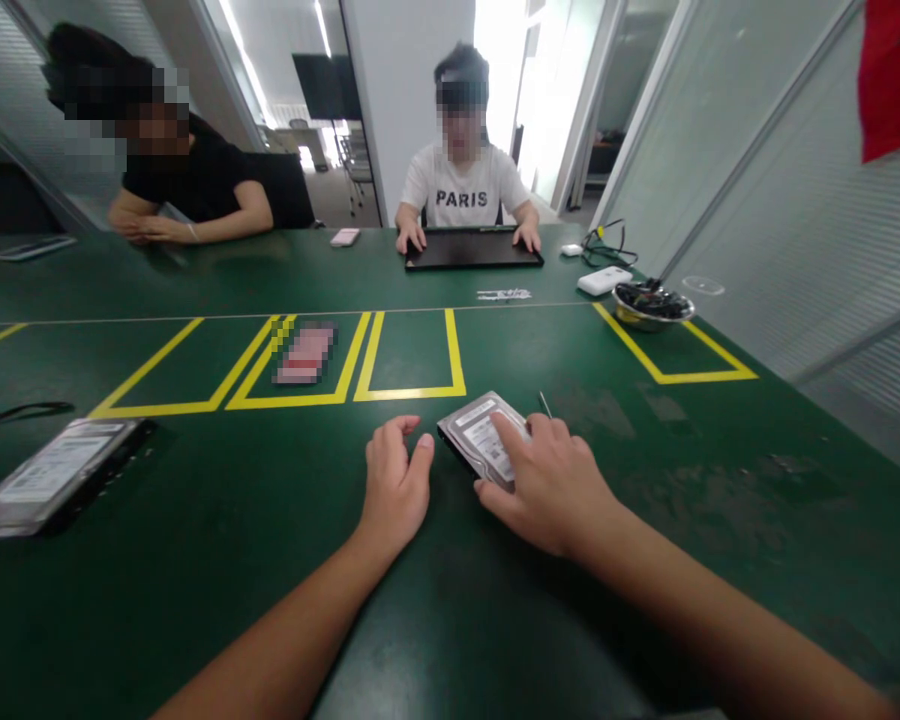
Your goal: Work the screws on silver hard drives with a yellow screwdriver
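Observation:
A silver hard drive [474,425] with a white label is on the green table in front of me, slightly tilted. My right hand [555,475] grips its right side, index finger lying across the label and thumb at the near edge. Just past the right knuckles a thin metal rod [544,404] shows; whether it is in the hand or on the table I cannot tell. My left hand [397,480] rests on its side left of the drive, apart from it. Its fingers are loosely curled, the thumb stands off, and nothing shows in it.
A larger-looking hard drive [64,470] lies at the left, near a black cable [22,412]. Yellow tape frames [409,394] cross the table; one holds a blurred pink item [306,353]. A metal bowl [652,318] of dark parts stands right. Opposite, a person holds a black panel [472,249]; another sits left.

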Demonstrator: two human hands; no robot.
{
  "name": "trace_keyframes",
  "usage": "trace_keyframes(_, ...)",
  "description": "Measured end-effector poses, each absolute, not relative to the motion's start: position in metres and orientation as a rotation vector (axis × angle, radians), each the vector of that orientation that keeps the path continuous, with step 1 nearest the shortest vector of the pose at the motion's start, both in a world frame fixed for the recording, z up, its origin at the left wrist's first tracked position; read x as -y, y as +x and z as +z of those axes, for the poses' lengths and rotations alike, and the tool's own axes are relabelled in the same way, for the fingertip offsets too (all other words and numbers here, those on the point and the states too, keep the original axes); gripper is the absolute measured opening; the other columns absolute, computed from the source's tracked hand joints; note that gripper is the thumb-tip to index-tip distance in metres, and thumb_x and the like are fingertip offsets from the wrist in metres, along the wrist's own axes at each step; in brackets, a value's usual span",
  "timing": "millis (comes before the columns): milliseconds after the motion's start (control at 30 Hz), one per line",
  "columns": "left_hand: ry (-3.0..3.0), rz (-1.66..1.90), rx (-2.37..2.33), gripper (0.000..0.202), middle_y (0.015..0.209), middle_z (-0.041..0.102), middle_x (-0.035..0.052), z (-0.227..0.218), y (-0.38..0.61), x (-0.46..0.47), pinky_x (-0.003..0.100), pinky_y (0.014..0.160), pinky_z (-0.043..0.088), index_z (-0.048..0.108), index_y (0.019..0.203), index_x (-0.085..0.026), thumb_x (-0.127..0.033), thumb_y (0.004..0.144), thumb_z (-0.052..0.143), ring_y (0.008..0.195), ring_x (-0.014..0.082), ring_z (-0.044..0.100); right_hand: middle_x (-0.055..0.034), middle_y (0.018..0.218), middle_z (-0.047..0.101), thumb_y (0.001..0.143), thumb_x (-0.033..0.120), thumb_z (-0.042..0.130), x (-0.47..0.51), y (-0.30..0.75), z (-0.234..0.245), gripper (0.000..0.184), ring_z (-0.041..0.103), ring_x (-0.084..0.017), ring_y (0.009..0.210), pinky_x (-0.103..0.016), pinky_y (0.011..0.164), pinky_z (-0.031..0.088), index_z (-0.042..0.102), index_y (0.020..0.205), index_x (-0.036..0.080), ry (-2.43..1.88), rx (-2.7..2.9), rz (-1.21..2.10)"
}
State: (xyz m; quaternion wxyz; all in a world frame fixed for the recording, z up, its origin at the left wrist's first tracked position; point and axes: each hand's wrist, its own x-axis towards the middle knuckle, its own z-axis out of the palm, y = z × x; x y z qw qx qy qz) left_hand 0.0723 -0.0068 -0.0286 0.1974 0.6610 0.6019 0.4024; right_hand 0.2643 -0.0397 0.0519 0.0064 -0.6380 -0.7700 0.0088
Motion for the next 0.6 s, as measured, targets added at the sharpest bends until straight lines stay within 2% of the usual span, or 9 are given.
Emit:
trace_keyframes(267, 2.067, 0.824, -1.739, 0.049, 0.125, 0.055, 0.0104, -0.023, 0.078, 0.013, 0.048, 0.1, 0.041, 0.044, 0.129, -0.023, -0.043, 0.088, 0.061, 0.116, 0.0307, 0.05, -0.0233, 0.116, 0.057, 0.086, 0.06, 0.043, 0.045, 0.248, 0.022, 0.07, 0.055, -0.04, 0.1, -0.051, 0.074, 0.047, 0.043, 0.144, 0.019, -2.05, 2.421, -0.012)
trace_keyframes(333, 2.116, 0.764, -1.732, 0.049, 0.127, 0.055, 0.0095, -0.022, 0.078, 0.015, 0.048, 0.099, 0.041, 0.045, 0.13, -0.024, -0.042, 0.088, 0.06, 0.116, 0.0308, 0.049, -0.0276, 0.13, 0.052, 0.087, 0.059, 0.043, 0.046, 0.246, 0.02, 0.072, 0.056, -0.042, 0.103, -0.053, 0.074, 0.048, 0.041, 0.146, 0.018, -2.061, 2.427, -0.058)
trace_keyframes(400, 2.141, 0.725, -1.726, 0.046, 0.128, 0.055, 0.0085, -0.021, 0.078, 0.016, 0.047, 0.099, 0.04, 0.046, 0.131, -0.025, -0.041, 0.089, 0.058, 0.116, 0.0306, 0.048, -0.0317, 0.144, 0.041, 0.087, 0.059, 0.043, 0.048, 0.244, 0.02, 0.075, 0.056, -0.044, 0.106, -0.054, 0.072, 0.048, 0.039, 0.147, 0.015, -2.062, 2.442, -0.08)
trace_keyframes(467, 2.145, 0.694, -1.719, 0.042, 0.129, 0.057, 0.0076, -0.021, 0.078, 0.016, 0.047, 0.099, 0.039, 0.049, 0.131, -0.026, -0.039, 0.091, 0.056, 0.117, 0.0301, 0.048, -0.0321, 0.152, 0.033, 0.087, 0.061, 0.041, 0.051, 0.241, 0.021, 0.078, 0.056, -0.046, 0.106, -0.054, 0.069, 0.05, 0.039, 0.148, 0.012, -2.05, 2.461, -0.05)
trace_keyframes(600, 2.165, 0.661, -1.658, 0.036, 0.129, 0.059, 0.005, -0.019, 0.078, 0.015, 0.046, 0.099, 0.038, 0.052, 0.13, -0.03, -0.035, 0.095, 0.049, 0.118, 0.0283, 0.048, -0.0282, 0.15, 0.041, 0.089, 0.069, 0.035, 0.062, 0.236, 0.023, 0.084, 0.057, -0.042, 0.103, -0.051, 0.066, 0.054, 0.042, 0.147, 0.008, -1.964, 2.525, 0.082)
